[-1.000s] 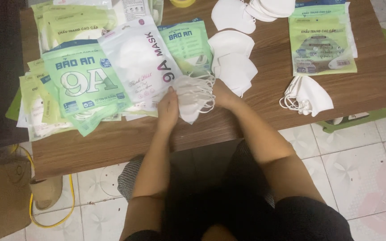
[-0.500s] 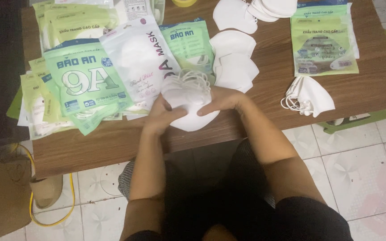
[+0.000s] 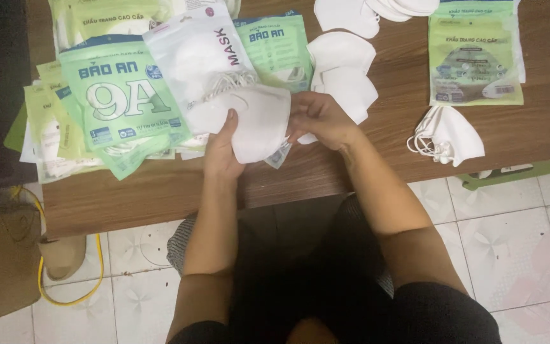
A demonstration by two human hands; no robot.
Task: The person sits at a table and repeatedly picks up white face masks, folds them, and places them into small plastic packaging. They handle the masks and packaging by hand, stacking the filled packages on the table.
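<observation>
Far left on the floor: a yellow cord (image 3: 71,290) looped beside a tan shoe (image 3: 63,256). On the left part of the wooden table (image 3: 160,191): a heap of green packets (image 3: 119,102), overlapping and fanned out, with a white pouch (image 3: 202,54) lying tilted across the top. Just right of that: the left hand (image 3: 223,150), fingers curled around the left edge of a small stack of white masks (image 3: 259,121), thumb on top, pinching the stack. Ear loops bunched at the stack's upper left, over the white pouch. Stack held just above the table near its front edge, in the middle of the view. At the stack's right edge: the right hand (image 3: 319,118), fingers bent and closed on the masks from that side. Behind the hands: another green packet (image 3: 278,48), then loose white masks (image 3: 345,70) lying flat and overlapping. Farther right, near the table's front edge: a separate bundle of masks (image 3: 450,134) with loops trailing left. Beyond it, at the back right: a pale green packet (image 3: 475,54) resting on others.
</observation>
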